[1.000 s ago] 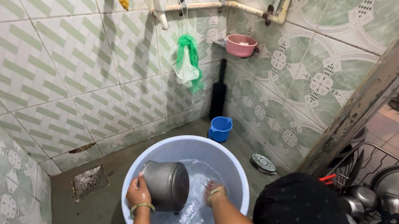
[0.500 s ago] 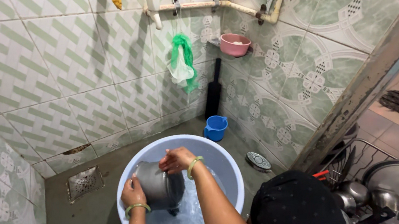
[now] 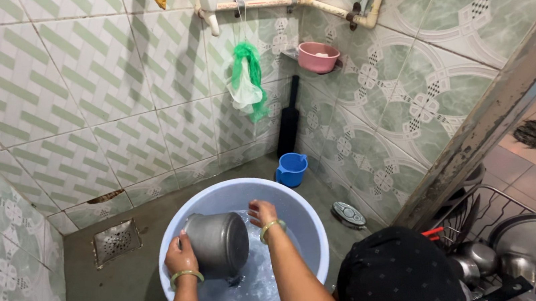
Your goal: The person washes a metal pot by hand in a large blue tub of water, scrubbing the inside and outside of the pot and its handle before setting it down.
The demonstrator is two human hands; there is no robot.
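Head view: left hand grasps pot tilted over basin; right hand released at rim. Rinse looks midway; water remains.

Grey metal pot, tipped sideways (mouth hidden), above water in blue tub
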